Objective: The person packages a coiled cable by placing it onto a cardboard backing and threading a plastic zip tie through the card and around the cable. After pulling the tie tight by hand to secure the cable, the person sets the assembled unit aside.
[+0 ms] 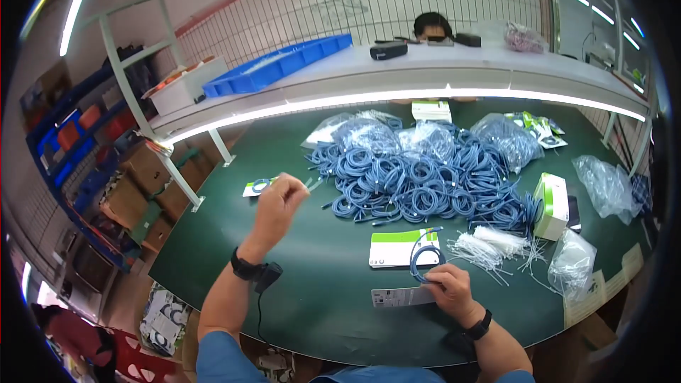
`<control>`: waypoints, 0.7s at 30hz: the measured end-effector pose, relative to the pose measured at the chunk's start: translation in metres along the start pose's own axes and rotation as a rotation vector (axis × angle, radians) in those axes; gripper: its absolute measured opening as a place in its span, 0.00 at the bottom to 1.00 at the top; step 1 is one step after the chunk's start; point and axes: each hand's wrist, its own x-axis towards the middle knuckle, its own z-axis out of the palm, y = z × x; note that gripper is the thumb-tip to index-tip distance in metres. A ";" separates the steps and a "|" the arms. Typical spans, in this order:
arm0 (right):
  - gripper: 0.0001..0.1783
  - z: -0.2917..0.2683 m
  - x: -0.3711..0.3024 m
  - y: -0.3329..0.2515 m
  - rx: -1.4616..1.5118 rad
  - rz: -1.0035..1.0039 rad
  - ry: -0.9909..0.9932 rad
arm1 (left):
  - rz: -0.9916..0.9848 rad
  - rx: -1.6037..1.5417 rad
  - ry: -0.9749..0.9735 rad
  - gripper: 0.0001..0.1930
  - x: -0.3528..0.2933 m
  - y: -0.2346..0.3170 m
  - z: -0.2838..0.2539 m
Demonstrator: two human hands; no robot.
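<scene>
My left hand (280, 202) is raised over the left part of the green table, its thumb and fingers pinched on a thin whitish cable tie (313, 184). Between the fingers of my right hand (451, 289) are a small coiled blue cable (414, 264) and a grey-white printed card (397, 298). Just beyond that hand lies a stack of white and green cards (391, 252). To its right are loose white cable ties (489, 247). A big heap of coiled blue cables (425, 177) fills the middle of the table.
Clear plastic bags (504, 142) lie behind the heap. On the right stand a white-green box (550, 206) and another plastic bag (572, 262). One carded cable (255, 187) lies at left. Above, a lit shelf (454, 78) carries a blue tray (284, 67); a person (433, 27) is behind it.
</scene>
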 end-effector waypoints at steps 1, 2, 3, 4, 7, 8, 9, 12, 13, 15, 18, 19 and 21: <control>0.14 0.000 0.000 0.002 0.014 0.025 0.000 | 0.025 -0.020 0.083 0.04 0.011 0.010 -0.013; 0.14 -0.001 0.003 0.003 0.011 0.012 -0.001 | 0.110 0.043 0.140 0.04 0.027 0.021 -0.028; 0.14 -0.001 0.005 0.003 0.011 0.004 0.004 | 0.191 0.104 0.196 0.04 0.047 0.033 -0.042; 0.14 -0.001 0.006 0.002 0.010 0.004 0.014 | 0.182 0.124 0.233 0.04 0.067 0.039 -0.053; 0.14 0.004 0.013 0.008 0.019 0.003 0.019 | 0.325 0.204 0.368 0.07 0.146 0.036 -0.089; 0.14 0.004 0.013 0.011 0.018 0.009 0.019 | 0.325 0.295 0.372 0.08 0.176 0.034 -0.101; 0.14 0.003 0.015 0.012 0.016 0.016 0.014 | 0.321 0.384 0.377 0.10 0.205 0.031 -0.114; 0.15 0.001 0.017 0.011 0.022 -0.003 -0.002 | 0.152 0.490 0.336 0.14 0.272 0.012 -0.147; 0.16 0.000 0.014 0.009 0.022 -0.008 -0.006 | 0.048 0.538 0.282 0.16 0.287 0.002 -0.153; 0.16 -0.002 0.011 0.003 0.026 -0.008 -0.015 | -0.059 0.584 0.224 0.17 0.296 -0.024 -0.156; 0.16 -0.006 0.004 -0.006 0.029 0.006 -0.033 | 0.255 0.725 0.539 0.18 0.289 -0.048 -0.145; 0.16 -0.008 0.003 -0.008 0.024 -0.007 -0.031 | 0.246 0.724 0.525 0.18 0.282 -0.048 -0.140; 0.15 -0.007 0.002 -0.009 0.001 0.016 -0.017 | 0.427 0.497 0.680 0.17 0.263 -0.020 -0.105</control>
